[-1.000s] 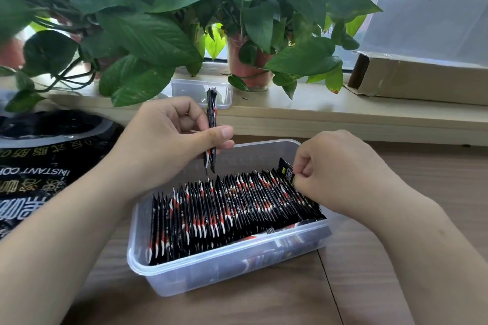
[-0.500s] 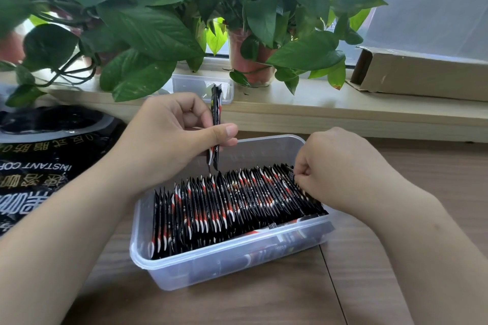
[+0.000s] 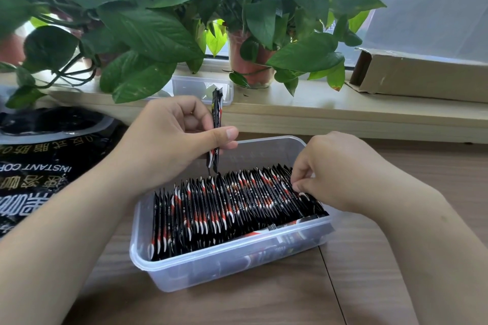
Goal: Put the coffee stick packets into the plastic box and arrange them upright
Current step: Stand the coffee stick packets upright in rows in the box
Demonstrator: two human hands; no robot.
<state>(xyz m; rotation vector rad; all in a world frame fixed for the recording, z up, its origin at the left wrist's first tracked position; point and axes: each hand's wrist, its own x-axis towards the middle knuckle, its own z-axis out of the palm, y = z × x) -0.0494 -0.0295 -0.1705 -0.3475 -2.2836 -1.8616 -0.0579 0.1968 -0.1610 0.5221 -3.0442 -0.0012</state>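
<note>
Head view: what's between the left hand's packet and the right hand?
Head view: bare far wall of the plastic box and tops of the packed row. The left hand pinches the held packet above them; the right hand pinches the row's right end.

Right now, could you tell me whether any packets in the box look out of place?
Yes. A few packets lie flat along the near wall of the plastic box, beside the upright row; the row's right end leans where the right hand grips it.
</note>
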